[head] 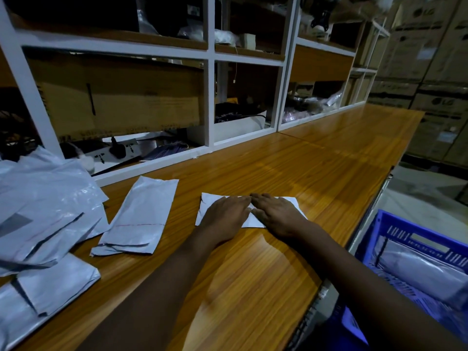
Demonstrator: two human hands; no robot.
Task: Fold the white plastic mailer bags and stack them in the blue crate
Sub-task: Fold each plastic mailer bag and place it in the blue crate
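A small folded bag [211, 202] lies flat on the table [316, 168], in the middle of the frame. 2 hands lie on top of it, side by side. The left hand [225, 214] covers the left half and the right hand [277, 214] covers the right half. Both hands are flat with straight fingers, palms down, pressing on the bag. They do not grab it. The fingertips of the 2 hands almost meet over the middle of the bag.

Left of it, near but apart, lies a long bag [138, 219], folded into a strip. At the far left of the frame sits a loose pile [43, 203] of flat bags. One more folded bag, the corner bag [55, 282], lies at the lower left.

The crate [415, 229] is at the lower right of the frame, just off the table's right edge and lower down. There are white packed bags [425, 272] inside it.

Behind the table, across the top of the frame, stands a white shelf [210, 59] with boxes and wires in it. A plug strip [114, 150] lies on its lowest level, at the left. Brown boxes [435, 72] are stacked at the upper right.
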